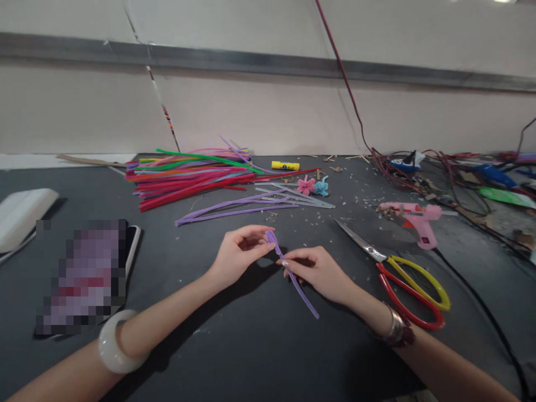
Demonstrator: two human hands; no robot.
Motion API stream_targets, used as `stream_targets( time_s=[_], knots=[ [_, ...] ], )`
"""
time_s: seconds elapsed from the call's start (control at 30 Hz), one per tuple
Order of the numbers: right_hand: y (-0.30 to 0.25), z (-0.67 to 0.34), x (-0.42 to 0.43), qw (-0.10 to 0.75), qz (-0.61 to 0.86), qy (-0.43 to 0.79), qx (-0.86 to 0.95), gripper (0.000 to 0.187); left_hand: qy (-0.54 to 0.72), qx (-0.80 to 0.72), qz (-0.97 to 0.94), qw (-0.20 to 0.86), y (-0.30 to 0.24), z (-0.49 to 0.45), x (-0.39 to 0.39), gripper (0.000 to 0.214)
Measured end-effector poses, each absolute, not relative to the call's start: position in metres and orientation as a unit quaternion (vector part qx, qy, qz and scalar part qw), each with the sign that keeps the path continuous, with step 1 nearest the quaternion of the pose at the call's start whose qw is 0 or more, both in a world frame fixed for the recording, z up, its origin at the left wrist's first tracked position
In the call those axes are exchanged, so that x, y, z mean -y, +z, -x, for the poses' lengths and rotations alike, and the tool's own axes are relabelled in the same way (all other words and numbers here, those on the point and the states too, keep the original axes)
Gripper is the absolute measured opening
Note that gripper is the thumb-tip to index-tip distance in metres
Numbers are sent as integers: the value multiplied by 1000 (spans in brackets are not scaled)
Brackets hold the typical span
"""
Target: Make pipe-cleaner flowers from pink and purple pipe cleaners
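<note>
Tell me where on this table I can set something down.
Dark tabletop lies open between the phone and your left hand, and nearer you, below your right hand. It's crowded along the far edge: pipe cleaners heaped left, tangled wires right. The right side is tight too, with scissors beside the pink glue gun.

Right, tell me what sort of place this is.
Probably a craft workspace: there's a heap of coloured pipe cleaners, a pink hot glue gun and scissors with red and yellow handles.
</note>
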State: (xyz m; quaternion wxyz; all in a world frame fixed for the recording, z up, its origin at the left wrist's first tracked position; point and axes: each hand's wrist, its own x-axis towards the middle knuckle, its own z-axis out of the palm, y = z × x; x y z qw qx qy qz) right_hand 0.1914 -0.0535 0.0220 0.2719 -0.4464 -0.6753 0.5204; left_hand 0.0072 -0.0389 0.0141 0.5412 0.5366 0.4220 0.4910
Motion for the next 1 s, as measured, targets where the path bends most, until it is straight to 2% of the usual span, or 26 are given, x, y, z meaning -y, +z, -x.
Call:
stream_targets(
  time_s=[0.27,0.53,1.0],
  knots=[
    [16,-189,53,285,425,598,617,25,452,-394,-515,613,13,-10,39,34],
    [16,-188,53,290,425,607,605,22,438,-418,-535,589,10,-8,38,21],
    [13,-183,55,280,443,607,597,23,430,-436,-534,583,17,-9,40,19]
  ],
)
